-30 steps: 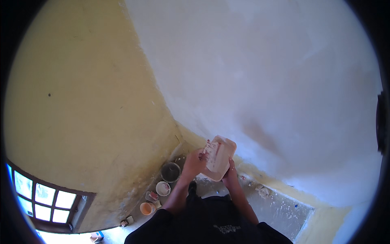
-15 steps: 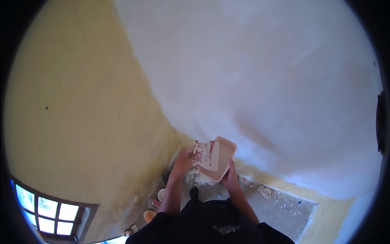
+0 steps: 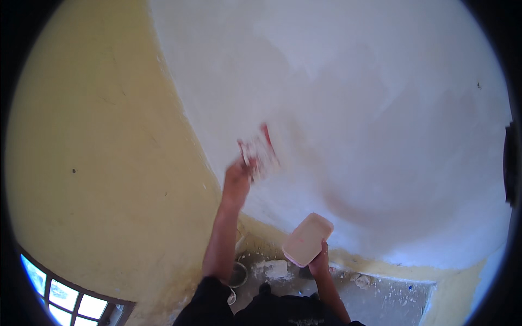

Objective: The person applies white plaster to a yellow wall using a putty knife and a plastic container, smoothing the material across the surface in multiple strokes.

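Observation:
My left hand (image 3: 237, 179) is raised high and grips a putty knife (image 3: 260, 152) with a red handle. Its blade, smeared with white filler, lies against the white plastered wall (image 3: 353, 108); the tool is blurred by motion. My right hand (image 3: 319, 264) stays low and holds a flat rectangular board (image 3: 308, 239) coated in pale filler, tilted up from below. The two hands are well apart.
A yellow wall (image 3: 92, 163) fills the left side, meeting the white one at a corner. A barred window (image 3: 60, 290) sits at the lower left. A round bucket (image 3: 237, 273) stands on the splattered grey floor (image 3: 391, 296) by my left arm.
My left hand has left the board and swung up to the white wall with the putty knife. The board has dropped lower in my right hand.

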The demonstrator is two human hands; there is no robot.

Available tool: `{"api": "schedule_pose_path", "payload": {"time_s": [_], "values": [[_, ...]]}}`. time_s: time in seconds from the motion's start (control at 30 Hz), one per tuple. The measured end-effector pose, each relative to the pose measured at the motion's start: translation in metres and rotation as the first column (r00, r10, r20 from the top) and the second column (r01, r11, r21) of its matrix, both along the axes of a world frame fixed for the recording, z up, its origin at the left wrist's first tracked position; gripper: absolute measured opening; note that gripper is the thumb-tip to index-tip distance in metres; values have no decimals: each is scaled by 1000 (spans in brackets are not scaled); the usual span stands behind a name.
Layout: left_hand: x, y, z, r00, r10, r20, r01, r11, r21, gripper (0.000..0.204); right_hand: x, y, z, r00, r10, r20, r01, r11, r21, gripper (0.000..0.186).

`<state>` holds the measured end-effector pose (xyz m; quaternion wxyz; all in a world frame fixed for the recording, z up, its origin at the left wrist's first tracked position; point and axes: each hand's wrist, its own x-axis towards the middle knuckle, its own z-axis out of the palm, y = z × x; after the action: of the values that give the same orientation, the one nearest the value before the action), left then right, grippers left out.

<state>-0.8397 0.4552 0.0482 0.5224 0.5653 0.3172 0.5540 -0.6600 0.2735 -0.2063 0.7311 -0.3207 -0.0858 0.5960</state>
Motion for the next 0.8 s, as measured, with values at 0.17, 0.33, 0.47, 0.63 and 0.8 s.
{"api": "schedule_pose_path", "payload": {"time_s": [0.17,0.33,0.47,0.63,0.8], "values": [[29,53,141,681,731,50,-394,308,866,33,-5,-1,-7,1000,-17,-17,17,999,38,54],[68,143,137,361,925,120,-241,-31,970,58,-20,-7,2,1000,-18,-7,18,998,52,55],[109,131,63,356,934,-41,-35,58,998,66,-16,-14,12,999,-47,-15,47,998,37,54],[82,73,-2,549,816,-181,-6,221,975,47,-6,-18,-7,995,-65,76,63,998,28,54],[25,70,62,621,767,-159,-537,565,626,28,-3,-17,-18,997,-80,21,80,997,16,55]]}}
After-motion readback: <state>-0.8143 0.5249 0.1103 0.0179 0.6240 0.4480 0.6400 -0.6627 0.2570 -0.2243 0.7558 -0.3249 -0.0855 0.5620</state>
